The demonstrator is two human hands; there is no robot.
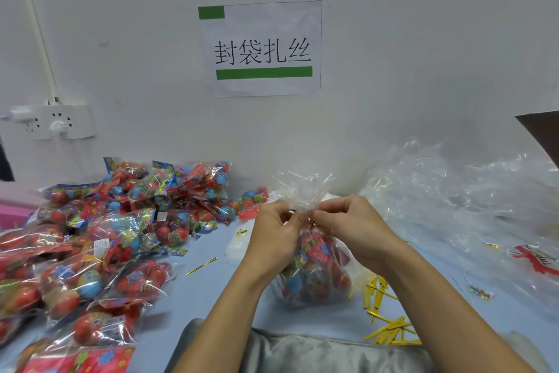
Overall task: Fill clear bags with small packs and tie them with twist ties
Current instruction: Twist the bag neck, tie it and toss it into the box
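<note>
Hands are meeting at the gathered neck of a filled clear bag (311, 269) that I am watching stand on the pale blue tabletop (211, 291). My left hand (273, 235) and right hand (352, 230) are both pinching that neck with curled fingers (whether a tie is between them I cannot tell). Loose small packs (99, 236) are lying heaped to the left, gold twist ties (390, 330) near right, empty bags (459, 191) beyond.

Left hand (276, 229) and right hand (348, 226) meet fingertip to fingertip, fingers curled, forearms angled inward.
</note>
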